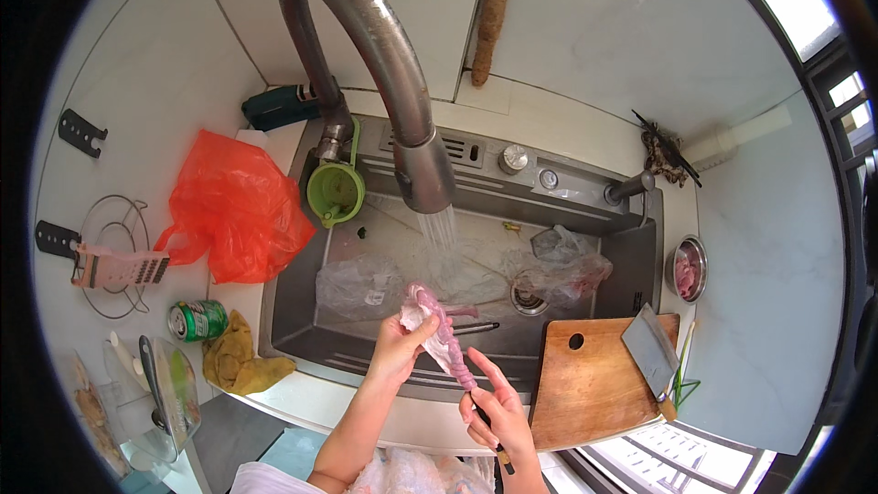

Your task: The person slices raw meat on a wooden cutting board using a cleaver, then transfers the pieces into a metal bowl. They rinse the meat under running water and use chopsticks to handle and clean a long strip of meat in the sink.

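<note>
Over the sink's front part, my left hand [401, 345] grips a pink, fleshy tube with whitish membrane [442, 336], which looks like raw intestine. Its lower end is bunched around a thin dark stick [483, 414], and my right hand [499, 410] holds that stick by its lower part. The right index finger is extended beside the meat. Water [437, 233] runs from the faucet head [426, 178] into the sink, just beyond the meat. Another pink strip [461, 312] and a black chopstick-like stick [477, 328] lie in the basin behind my hands.
Clear plastic bags [360, 285] lie in the sink [411, 360]. A green strainer [336, 193] sits at its left corner, beside a red plastic bag [236, 209]. At right, a cleaver [649, 350] rests on a wooden cutting board [593, 384]; a steel bowl [688, 269] holds raw meat.
</note>
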Action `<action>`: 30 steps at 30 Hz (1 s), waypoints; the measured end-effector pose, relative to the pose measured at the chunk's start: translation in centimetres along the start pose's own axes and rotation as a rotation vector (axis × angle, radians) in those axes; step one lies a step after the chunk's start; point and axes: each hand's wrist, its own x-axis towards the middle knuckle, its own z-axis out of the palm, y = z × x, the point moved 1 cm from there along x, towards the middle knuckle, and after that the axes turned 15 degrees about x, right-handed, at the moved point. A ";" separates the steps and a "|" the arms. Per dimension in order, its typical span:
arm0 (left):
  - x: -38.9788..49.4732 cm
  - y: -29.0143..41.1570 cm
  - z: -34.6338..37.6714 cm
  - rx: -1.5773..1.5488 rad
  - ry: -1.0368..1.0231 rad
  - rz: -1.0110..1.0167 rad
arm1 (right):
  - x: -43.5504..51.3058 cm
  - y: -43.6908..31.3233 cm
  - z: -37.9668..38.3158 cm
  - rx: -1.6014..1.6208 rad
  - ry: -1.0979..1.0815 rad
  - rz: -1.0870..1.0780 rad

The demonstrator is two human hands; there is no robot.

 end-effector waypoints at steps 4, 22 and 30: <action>-0.4 -0.4 -0.2 0.048 -0.136 -0.092 | 0.2 -0.9 0.2 -0.053 0.000 0.015; 0.5 -2.7 1.7 -0.292 0.097 -0.010 | 0.9 0.0 -1.7 0.024 0.065 0.066; 0.5 -2.4 1.4 -0.360 0.029 -0.155 | 1.7 2.8 -1.3 -0.480 0.098 -0.352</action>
